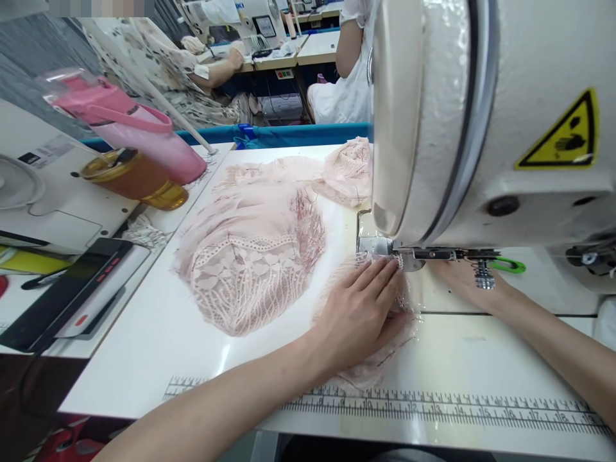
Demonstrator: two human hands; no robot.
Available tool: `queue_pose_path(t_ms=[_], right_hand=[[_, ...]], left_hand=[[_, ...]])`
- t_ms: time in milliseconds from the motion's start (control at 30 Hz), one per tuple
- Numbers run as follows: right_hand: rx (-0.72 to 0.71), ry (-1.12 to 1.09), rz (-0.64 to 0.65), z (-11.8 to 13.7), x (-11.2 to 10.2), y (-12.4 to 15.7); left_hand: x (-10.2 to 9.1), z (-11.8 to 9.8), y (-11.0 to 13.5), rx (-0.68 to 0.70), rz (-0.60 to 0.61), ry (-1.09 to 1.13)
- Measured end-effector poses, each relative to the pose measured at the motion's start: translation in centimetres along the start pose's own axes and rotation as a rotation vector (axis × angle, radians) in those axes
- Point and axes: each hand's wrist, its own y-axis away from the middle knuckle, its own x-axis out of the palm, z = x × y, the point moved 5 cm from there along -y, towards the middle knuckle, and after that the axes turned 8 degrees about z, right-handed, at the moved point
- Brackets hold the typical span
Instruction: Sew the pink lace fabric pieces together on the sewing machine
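Note:
My left hand (363, 308) lies flat on a piece of pale pink lace fabric (370, 372), fingers stretched toward the presser-foot area of a white sewing machine (447, 128). The fabric's edge runs up to the metal plate (375, 245) by the needle area, which the machine head partly hides. My right hand (455, 279) reaches in behind the machine's needle area from the right; its fingers are hidden, so I cannot see what they touch. Left of my left hand lies a larger heap of pink lace fabric (250, 256), stretching back to a bunched part (349, 170).
A printed ruler (433, 407) runs along the table's front edge. A green clip-like piece (509, 265) is at the right. Leftward are a pink bottle (139, 131), an amber cup (137, 179) and a black-and-white device (72, 289). Two people sit at the back, near another sewing machine (240, 22).

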Motion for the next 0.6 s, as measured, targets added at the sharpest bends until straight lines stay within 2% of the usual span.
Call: queue_pose_path(t_ms=[167, 300, 600], right_hand=[[-0.003, 0.034, 0.062, -0.24, 0.70, 0.05], [-0.010, 0.104, 0.053, -0.42, 0.78, -0.06], [0.032, 0.113, 0.046, -0.68, 0.82, 0.10]], left_hand=[[0.09, 0.16, -0.01, -0.025, 0.025, 0.013], [0.04, 0.29, -0.08, -0.036, 0.024, 0.008], [0.22, 0.36, -0.11, -0.034, 0.039, 0.002]])
